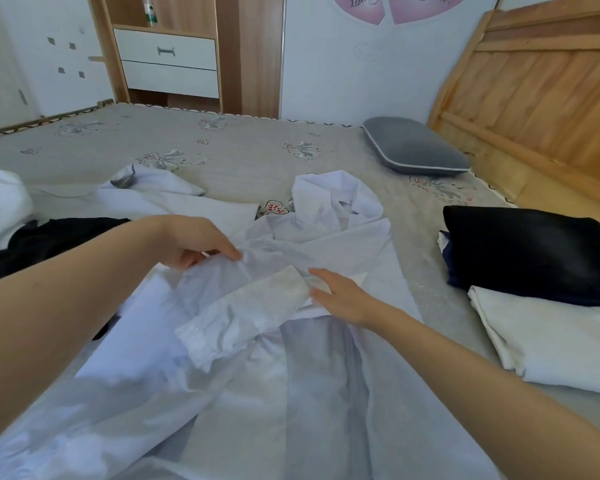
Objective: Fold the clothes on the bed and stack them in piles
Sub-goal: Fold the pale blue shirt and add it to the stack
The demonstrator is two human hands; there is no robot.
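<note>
A white long-sleeved shirt (291,368) lies spread on the bed in front of me, collar (336,199) pointing away. One sleeve (243,317) is laid across its chest. My left hand (194,242) pinches the shirt fabric near the shoulder with curled fingers. My right hand (340,296) lies with straight fingers on the sleeve's cuff. To the right sits a folded pile: a black garment (530,251) on top of a white one (548,341). Unfolded black clothing (49,237) and another white garment (146,192) lie at the left.
The grey patterned mattress (243,143) stretches ahead, with a grey pillow (413,147) near the wooden headboard (534,91) at the right. A wardrobe with white drawers (167,60) stands beyond the bed. White bedding (0,199) bulges at the far left.
</note>
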